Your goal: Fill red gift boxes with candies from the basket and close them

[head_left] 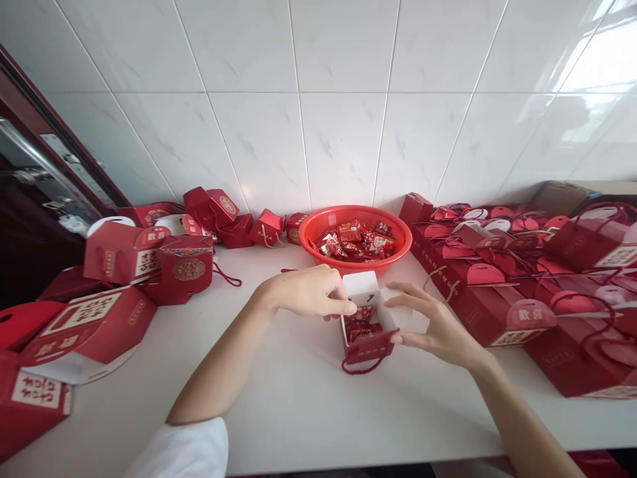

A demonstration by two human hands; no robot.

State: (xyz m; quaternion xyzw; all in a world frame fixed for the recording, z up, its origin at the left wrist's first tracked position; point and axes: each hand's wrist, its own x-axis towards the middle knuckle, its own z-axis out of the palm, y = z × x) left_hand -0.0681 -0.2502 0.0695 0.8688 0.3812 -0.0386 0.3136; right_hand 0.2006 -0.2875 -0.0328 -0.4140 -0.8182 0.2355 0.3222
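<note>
Midway along the bench (pixel 298 411), between its far and near edges, stood the small open box (pixel 371 352) — smooth red card outside, matte white inside, with a twisted red cord handle (pixel 363 369) looped at its near side. Glossy red wrapped sweets (pixel 363 332) lay in it.

The left hand (pixel 313 292) was over the box's left side, its fingers bunched narrow, thumb against forefinger; I could not tell whether they gripped anything. The right hand (pixel 438 325) had its fingers spread wide about the right side, the thumb at the corner of the near panel.

Just beyond, towards the far edge, sat a round orange-red plastic basket (pixel 373 267), perforated and partly filled with shiny wrapped packets (pixel 348 232), their print too small to read.

Angular red boxes (pixel 186 269) crowded the bench's left end, one bearing a round gold emblem, others cream panels with bold red characters. At the right end, closely packed red boxes (pixel 497 305) showed rounded flaps and cord handles — one pink flap (pixel 528 314) read "歡喜". Behind rose glossy, grey-veined white tiles (pixel 343 146).
</note>
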